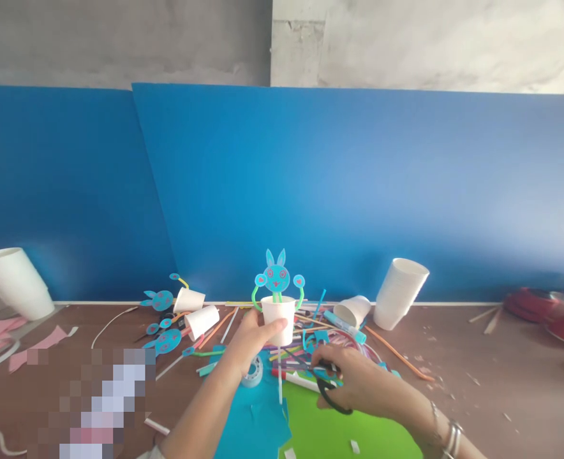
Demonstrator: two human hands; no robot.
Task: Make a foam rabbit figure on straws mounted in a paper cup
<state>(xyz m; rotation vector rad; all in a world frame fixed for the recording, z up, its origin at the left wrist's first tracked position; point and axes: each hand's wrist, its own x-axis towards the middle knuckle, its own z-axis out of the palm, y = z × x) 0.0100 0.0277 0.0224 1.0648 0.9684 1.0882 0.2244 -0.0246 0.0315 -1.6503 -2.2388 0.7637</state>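
Observation:
My left hand (251, 341) is closed around a white paper cup (282, 326), keeping it upright above the table. A blue paper rabbit face (276, 278) with two ears stands over the cup's rim. Green bent straws at the cup's sides carry round blue paper paws with hearts. Below the cup a white straw (280, 382) sticks straight down. My right hand (358, 379) has its fingers in the handles of black scissors (333, 400). Their blades point left, close to the white straw; whether they touch it I cannot tell.
Blue paper (258, 424) and green paper (353, 427) lie in front. A tape roll (252, 373), markers, straws and scraps crowd the middle. Similar cup rabbits (203, 322) lie left. Stacked cups (400, 293) stand right, before a blue panel (334, 191). The lower left is blurred.

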